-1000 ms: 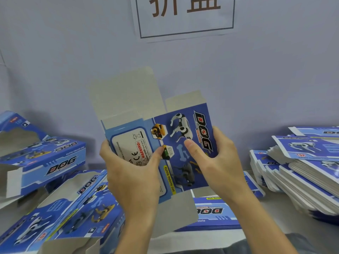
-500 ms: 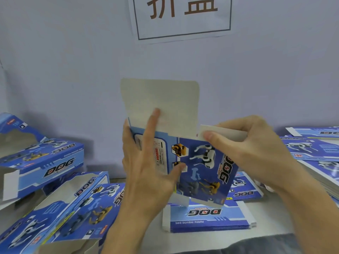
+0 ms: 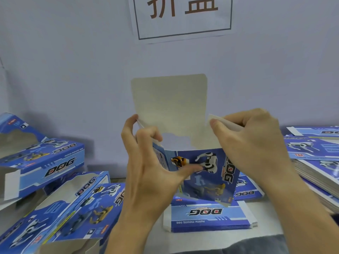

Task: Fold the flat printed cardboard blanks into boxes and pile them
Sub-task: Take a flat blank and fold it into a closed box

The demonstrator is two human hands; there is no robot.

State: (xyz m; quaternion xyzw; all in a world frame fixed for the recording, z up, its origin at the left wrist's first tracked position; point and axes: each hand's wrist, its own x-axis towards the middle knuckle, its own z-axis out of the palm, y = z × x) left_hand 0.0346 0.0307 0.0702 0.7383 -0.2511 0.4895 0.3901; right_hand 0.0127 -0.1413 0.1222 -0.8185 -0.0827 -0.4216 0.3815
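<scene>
I hold a blue printed cardboard box (image 3: 205, 173) with robot dogs on it, opened into a tube in front of me. Its large grey top flap (image 3: 169, 105) stands upright. My left hand (image 3: 146, 173) grips the box's left side, thumb across the printed front and fingers curled over the left side flap. My right hand (image 3: 251, 145) pinches the small right side flap (image 3: 225, 122) and bends it inward. A short stack of flat blanks (image 3: 209, 217) lies on the table below the box.
Several folded open boxes (image 3: 55, 195) are piled at the left. A tall stack of flat blanks (image 3: 315, 162) sits at the right, with a few more blanks (image 3: 245, 191) behind the held box. A wall with a paper sign (image 3: 183, 15) is close behind.
The box has been squared up from flat and its big flap now faces me upright. My left fingers curled onto the left side flap; my right hand keeps bending the right flap.
</scene>
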